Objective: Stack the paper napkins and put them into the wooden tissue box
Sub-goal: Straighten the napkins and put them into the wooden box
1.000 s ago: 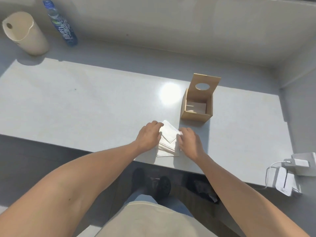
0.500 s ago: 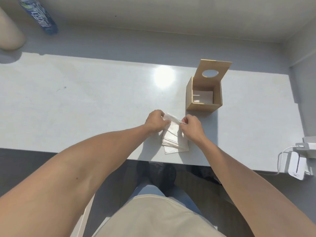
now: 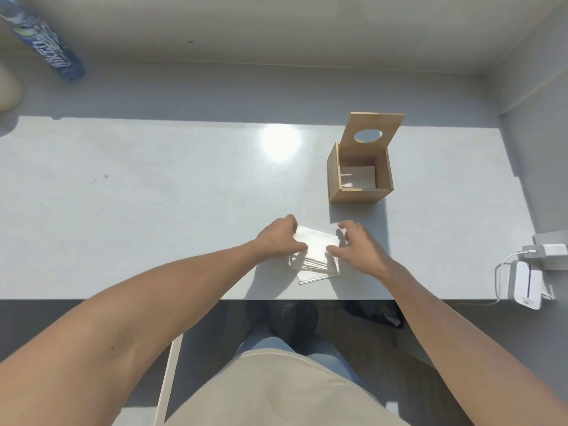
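A stack of white paper napkins (image 3: 316, 253) lies near the front edge of the white table (image 3: 153, 195). My left hand (image 3: 281, 238) grips the stack's left side. My right hand (image 3: 358, 249) touches its right side with fingers spread. The lowest napkins stick out toward me, askew. The wooden tissue box (image 3: 359, 176) stands behind and to the right, its lid with a round hole tilted up. White napkins lie at the box's bottom.
A blue water bottle (image 3: 46, 46) lies at the back left beside a beige cup (image 3: 9, 90). A white charger and cable (image 3: 528, 272) sit at the table's right front corner. A wall runs along the back and right.
The top napkin, held up between both hands half a second ago, now lies flat on the stack. The right hand has opened. The camera has tilted, so everything sits lower in view.
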